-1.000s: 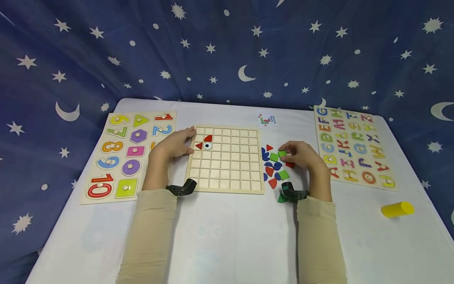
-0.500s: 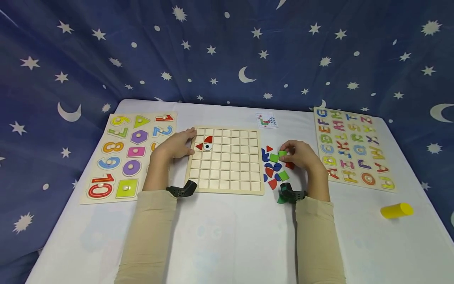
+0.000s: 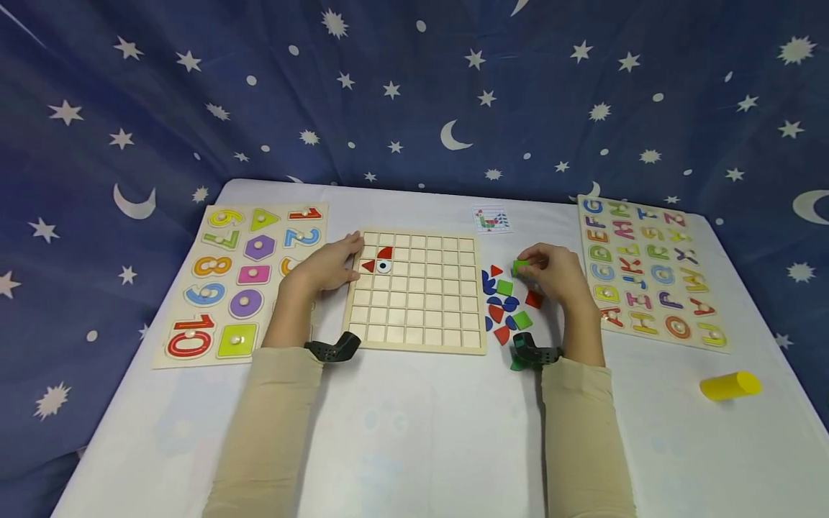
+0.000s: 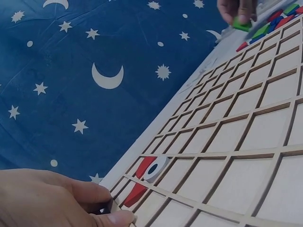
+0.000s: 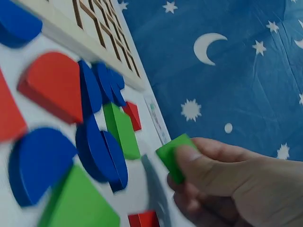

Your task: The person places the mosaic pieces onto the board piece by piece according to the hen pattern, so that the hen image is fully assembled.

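Note:
A wooden grid board lies mid-table. My left hand holds its left edge near the far corner, with the thumb on the rim. Set in the board's squares are a red triangle, a red quarter-round and a white eye piece. To the right of the board my right hand pinches a green square block between thumb and fingers, raised off the table. Loose blocks lie beside it, including a green square, a red square and several blue half-rounds.
A number and shape puzzle lies at left, partly behind the left forearm. At right are a letter puzzle and a yellow cylinder. A small picture card lies behind the board's far right corner. A star-patterned cloth hangs behind.
My right hand has lifted the green square block up from the pile and moved slightly away from me, uncovering the red square. My left hand stays at the board's edge.

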A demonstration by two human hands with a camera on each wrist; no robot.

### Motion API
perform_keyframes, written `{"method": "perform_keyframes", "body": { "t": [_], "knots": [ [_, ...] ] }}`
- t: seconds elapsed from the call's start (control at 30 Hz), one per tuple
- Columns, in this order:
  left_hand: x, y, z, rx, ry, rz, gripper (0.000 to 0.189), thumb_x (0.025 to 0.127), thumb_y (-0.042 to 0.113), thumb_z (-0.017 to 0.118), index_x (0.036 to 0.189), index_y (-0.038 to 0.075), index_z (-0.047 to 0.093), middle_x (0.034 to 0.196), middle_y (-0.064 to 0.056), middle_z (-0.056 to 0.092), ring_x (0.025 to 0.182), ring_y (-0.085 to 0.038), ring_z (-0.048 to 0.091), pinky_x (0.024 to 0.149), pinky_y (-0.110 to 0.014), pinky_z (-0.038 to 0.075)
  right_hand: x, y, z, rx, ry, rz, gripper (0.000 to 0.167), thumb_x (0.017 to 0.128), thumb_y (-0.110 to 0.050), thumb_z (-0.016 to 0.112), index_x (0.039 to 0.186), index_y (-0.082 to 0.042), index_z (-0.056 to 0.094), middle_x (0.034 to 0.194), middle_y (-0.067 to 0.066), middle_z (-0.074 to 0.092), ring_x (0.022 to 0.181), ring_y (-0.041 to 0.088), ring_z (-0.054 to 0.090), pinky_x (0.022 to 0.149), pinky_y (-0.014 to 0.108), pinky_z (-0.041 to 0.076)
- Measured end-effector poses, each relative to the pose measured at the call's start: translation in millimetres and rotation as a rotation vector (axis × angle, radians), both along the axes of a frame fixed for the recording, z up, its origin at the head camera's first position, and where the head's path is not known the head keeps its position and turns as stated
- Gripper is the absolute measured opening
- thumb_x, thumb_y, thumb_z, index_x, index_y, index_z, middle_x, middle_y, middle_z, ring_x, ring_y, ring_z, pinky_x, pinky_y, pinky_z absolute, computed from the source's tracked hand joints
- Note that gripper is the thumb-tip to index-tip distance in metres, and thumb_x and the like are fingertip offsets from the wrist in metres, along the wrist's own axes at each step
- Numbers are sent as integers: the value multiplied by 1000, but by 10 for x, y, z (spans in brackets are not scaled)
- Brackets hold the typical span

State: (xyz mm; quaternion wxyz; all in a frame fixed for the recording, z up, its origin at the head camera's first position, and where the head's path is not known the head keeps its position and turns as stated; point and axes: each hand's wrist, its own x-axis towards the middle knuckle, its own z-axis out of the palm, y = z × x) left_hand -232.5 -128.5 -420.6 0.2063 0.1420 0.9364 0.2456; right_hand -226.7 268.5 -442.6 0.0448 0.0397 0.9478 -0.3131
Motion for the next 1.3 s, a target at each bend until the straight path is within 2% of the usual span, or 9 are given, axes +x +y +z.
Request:
{"method": "perform_keyframes", "body": {
  "t": [0.1, 0.17, 0.27, 0.37, 0.43, 0.63, 0.9, 1.1, 1.3],
  "knots": [
    [-6, -8, -6, -8, -3, 4, 70, 92, 10, 60, 151, 8, 23, 161, -6, 9, 148, -28, 10, 121, -44, 14, -158, -2, -239, -4, 146, -42, 21, 86, -24, 70, 107, -20, 69, 100, 3, 68, 88, 19, 60, 79, 33, 51],
    [-5, -14, -5, -11, -5, 8, 70, 92, 11, 60, 151, 8, 23, 161, -6, 9, 148, -28, 10, 121, -44, 14, -226, -61, -338, -2, 219, -52, 21, 86, -27, 70, 107, -26, 69, 101, -3, 69, 87, 13, 62, 78, 29, 54],
    [-4, -23, -6, -7, -11, 16, 70, 91, 11, 60, 151, 8, 24, 161, -5, 9, 148, -27, 9, 121, -44, 13, -168, -329, -165, -90, 228, -22, 23, 88, -22, 68, 112, -21, 69, 108, 3, 69, 91, 19, 66, 75, 30, 57],
    [-1, -37, -1, -1, -20, 24, 70, 91, 10, 60, 151, 8, 24, 161, -4, 9, 148, -27, 9, 121, -44, 13, -18, -699, 104, -184, 222, 63, 25, 89, -15, 67, 113, -12, 68, 113, 10, 67, 94, 25, 69, 71, 32, 58],
    [-1, -51, -1, -1, -24, 31, 70, 91, 10, 61, 151, 8, 24, 161, -4, 9, 148, -26, 9, 121, -44, 13, 73, -954, 216, -233, 206, 131, 25, 88, -11, 67, 113, -9, 67, 114, 13, 65, 97, 28, 69, 73, 34, 59],
    [4, -96, 22, -4, -24, 47, 72, 90, 11, 63, 151, 8, 25, 161, -4, 10, 148, -26, 8, 121, -44, 13, 216, -1552, 209, -224, 182, 277, 22, 86, -11, 69, 108, -13, 69, 105, 5, 66, 95, 20, 70, 72, 26, 58],
    [-5, -57, 29, 10, -27, 32, 70, 91, 11, 61, 151, 8, 26, 161, -5, 10, 148, -26, 9, 121, -44, 12, 268, -1884, 181, -153, 267, 369, 17, 85, -10, 70, 101, -13, 73, 101, 1, 70, 90, 14, 68, 80, 25, 56],
    [-14, 19, -3, 22, -30, 21, 69, 91, 12, 61, 151, 11, 26, 161, -4, 10, 148, -26, 9, 121, -44, 13, 256, -1956, 127, -94, 301, 361, 13, 85, -16, 71, 98, -15, 74, 98, -1, 72, 86, 12, 66, 76, 26, 54],
    [-4, 13, 28, 14, -21, 16, 69, 91, 12, 61, 151, 11, 27, 161, -4, 9, 148, -26, 10, 121, -45, 13, 252, -1959, 49, -71, 281, 348, 11, 86, -20, 71, 96, -17, 74, 89, -4, 72, 71, 9, 58, 63, 23, 47]
  ]
}}
